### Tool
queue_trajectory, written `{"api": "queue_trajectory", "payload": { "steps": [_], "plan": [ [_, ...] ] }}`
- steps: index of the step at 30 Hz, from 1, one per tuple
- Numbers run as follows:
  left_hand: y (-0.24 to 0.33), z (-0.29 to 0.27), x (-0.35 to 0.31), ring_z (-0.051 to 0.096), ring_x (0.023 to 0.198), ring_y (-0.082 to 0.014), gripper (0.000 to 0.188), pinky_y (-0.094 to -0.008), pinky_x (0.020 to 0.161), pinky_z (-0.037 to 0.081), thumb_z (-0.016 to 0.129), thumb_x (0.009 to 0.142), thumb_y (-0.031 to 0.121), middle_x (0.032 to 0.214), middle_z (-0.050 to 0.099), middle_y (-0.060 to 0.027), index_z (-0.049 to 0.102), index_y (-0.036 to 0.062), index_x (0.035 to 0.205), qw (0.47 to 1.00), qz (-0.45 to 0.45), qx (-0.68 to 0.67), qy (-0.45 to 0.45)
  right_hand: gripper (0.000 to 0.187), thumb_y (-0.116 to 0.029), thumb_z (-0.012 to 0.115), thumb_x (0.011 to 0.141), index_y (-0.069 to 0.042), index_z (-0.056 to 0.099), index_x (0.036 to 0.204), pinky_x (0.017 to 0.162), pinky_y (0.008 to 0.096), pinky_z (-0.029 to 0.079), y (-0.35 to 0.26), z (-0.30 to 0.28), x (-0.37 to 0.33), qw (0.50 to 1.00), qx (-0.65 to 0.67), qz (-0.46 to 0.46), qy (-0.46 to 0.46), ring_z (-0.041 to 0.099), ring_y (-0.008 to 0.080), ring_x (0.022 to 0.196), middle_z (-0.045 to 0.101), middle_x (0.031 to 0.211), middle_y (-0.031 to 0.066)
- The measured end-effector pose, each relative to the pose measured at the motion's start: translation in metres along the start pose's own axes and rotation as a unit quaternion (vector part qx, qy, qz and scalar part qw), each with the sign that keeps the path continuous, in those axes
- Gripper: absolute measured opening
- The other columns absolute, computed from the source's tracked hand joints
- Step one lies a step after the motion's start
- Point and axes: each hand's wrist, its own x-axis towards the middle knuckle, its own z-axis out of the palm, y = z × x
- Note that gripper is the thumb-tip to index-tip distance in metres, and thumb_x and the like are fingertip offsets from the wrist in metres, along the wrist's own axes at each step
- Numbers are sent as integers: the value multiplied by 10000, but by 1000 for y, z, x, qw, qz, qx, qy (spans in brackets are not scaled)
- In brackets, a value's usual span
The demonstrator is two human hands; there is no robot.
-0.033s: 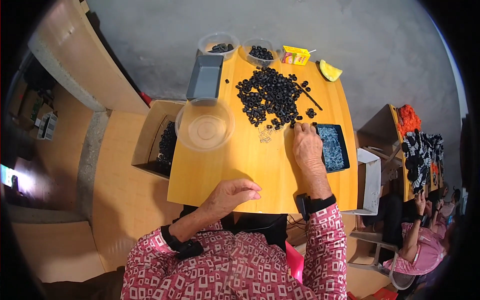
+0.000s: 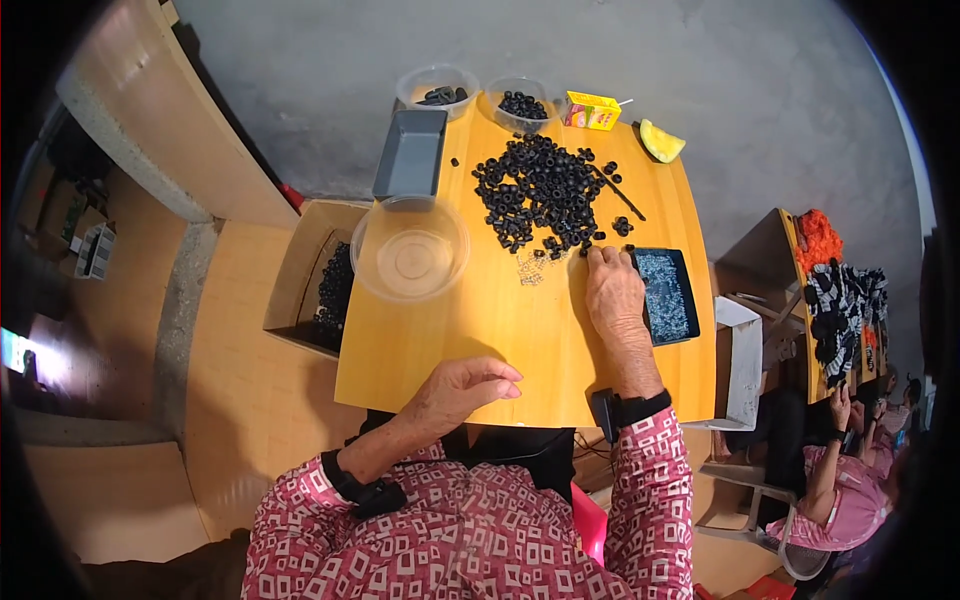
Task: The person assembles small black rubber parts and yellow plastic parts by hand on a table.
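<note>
My right hand [image 2: 614, 288] rests on the table at the near right edge of a pile of small black ring-like parts [image 2: 545, 185], beside a dark tray [image 2: 692, 320] of small clear pieces. Its fingers are curled together and pressed down; a black part shows next to the fingertips, but whether they grip one is hidden. Small pale pieces [image 2: 532, 268] lie scattered left of that hand. Over the table's front edge, my left hand [image 2: 452, 393] is closed, with thumb and fingers pinched together. Anything between them is too small or hidden to make out.
A round clear tub [image 2: 410, 285], a grey tray [image 2: 410, 150] and two bowls of black parts, one left [image 2: 437, 112] and one right [image 2: 520, 122], stand left and back. A yellow drink carton [image 2: 592, 112] and melon slice [image 2: 661, 142] are behind. Cardboard box [image 2: 285, 290] stands left; co-workers sit right.
</note>
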Motion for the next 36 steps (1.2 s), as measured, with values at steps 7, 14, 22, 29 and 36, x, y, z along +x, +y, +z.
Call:
{"api": "queue_trajectory", "payload": {
  "steps": [7,14,22,29,36],
  "plan": [
    [-4,1,2,602,952,-95,252,-259,891,459,615,951,190,987,680,-23,660,-7,1101,1000,3,-13,25,148,-74,638,829,-24,627,968,763,405,525,-8,-4,-5,993,106,-14,56,601,318,890,580,887,130],
    [-12,-5,5,627,984,-127,275,-264,899,489,625,951,200,1039,674,-64,646,2,1140,999,-14,-29,21,126,-29,663,833,-22,638,956,704,420,520,-8,-7,-9,962,247,21,116,617,334,825,582,860,138],
    [-15,5,22,606,921,-93,204,-245,843,481,629,935,155,935,667,-21,666,-1,1060,990,77,74,94,190,-45,673,841,-34,669,1031,741,394,516,-20,-8,-16,964,222,-28,141,633,319,870,643,947,128],
    [-16,5,24,610,924,-97,196,-249,856,482,626,940,138,958,661,-23,655,-5,1070,994,54,34,83,141,-68,668,822,-44,677,960,757,390,486,-38,-5,-13,984,146,-49,90,576,297,862,621,899,97],
    [-19,4,25,602,895,-84,184,-237,827,479,623,941,123,941,662,-17,655,-11,1064,994,56,-29,91,164,-38,668,767,-43,653,931,755,408,471,-43,-11,-20,965,222,-70,124,578,298,855,597,884,103]
  ]
}}
